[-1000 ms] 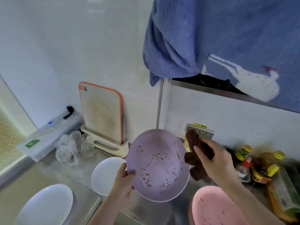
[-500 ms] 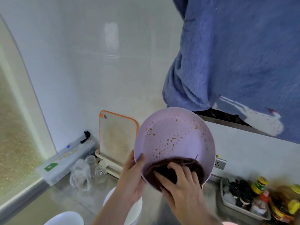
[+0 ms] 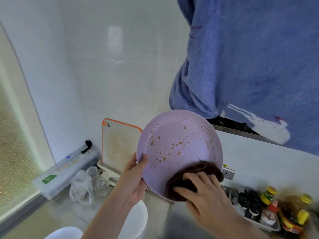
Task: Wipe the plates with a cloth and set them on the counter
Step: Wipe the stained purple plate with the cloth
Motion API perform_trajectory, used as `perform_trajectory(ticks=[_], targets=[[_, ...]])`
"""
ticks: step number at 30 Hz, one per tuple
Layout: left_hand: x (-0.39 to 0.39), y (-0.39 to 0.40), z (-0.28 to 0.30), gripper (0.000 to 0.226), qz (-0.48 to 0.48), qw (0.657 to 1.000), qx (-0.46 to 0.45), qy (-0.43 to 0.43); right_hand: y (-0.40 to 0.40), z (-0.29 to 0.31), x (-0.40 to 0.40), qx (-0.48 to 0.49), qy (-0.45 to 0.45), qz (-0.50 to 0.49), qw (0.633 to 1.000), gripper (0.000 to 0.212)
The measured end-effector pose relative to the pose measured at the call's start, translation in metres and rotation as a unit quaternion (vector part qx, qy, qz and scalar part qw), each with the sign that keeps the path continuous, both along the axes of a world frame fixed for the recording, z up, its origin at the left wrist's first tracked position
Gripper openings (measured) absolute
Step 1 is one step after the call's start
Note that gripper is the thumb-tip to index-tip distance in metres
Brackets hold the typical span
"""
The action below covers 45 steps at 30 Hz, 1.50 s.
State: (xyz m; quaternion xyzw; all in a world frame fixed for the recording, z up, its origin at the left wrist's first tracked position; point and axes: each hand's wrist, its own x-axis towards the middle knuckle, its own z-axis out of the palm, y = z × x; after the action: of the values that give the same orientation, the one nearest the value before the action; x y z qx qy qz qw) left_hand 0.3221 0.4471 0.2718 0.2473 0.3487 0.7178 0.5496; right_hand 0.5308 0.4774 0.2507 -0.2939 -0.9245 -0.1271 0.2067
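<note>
While held: one plate (image 3: 179, 145), one cloth (image 3: 195, 175).

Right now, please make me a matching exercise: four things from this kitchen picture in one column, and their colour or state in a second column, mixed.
Things:
1. plate
2. cloth
3. cutting board
4. towel

States:
A. blue, hanging at the upper right
B. dark brown, pressed on the plate's lower part by the right hand
C. purple with brown spots, held at its rim by the left hand
D. orange-edged, standing upright against the wall

Pairs: 1-C, 2-B, 3-D, 4-A
</note>
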Motion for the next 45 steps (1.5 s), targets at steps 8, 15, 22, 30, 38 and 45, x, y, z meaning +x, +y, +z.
perform_trajectory(ticks=[8,15,22,30,38,45], targets=[[0.013,0.007,-0.002,0.027,-0.045,0.999,-0.022,-0.007,-0.011,-0.011,-0.004,-0.045,-0.035,-0.055,0.997,0.073],[-0.004,0.01,-0.008,0.029,-0.069,0.997,-0.044,0.015,0.013,0.002,0.041,0.046,-0.102,-0.061,0.992,0.045],[0.029,0.019,-0.016,0.038,-0.076,0.995,-0.055,-0.035,-0.007,-0.027,0.004,-0.031,-0.001,-0.045,0.999,0.046],[0.035,0.022,-0.016,0.043,-0.098,0.994,-0.029,-0.032,-0.004,-0.012,-0.024,-0.033,0.089,-0.168,0.981,0.052],[0.043,0.009,-0.021,0.037,-0.131,0.99,-0.049,0.022,0.033,0.009,-0.019,-0.004,0.178,-0.32,0.931,0.045],[0.05,0.016,-0.022,0.045,-0.147,0.988,-0.04,0.023,0.035,0.009,-0.032,-0.019,0.225,-0.239,0.944,0.052]])
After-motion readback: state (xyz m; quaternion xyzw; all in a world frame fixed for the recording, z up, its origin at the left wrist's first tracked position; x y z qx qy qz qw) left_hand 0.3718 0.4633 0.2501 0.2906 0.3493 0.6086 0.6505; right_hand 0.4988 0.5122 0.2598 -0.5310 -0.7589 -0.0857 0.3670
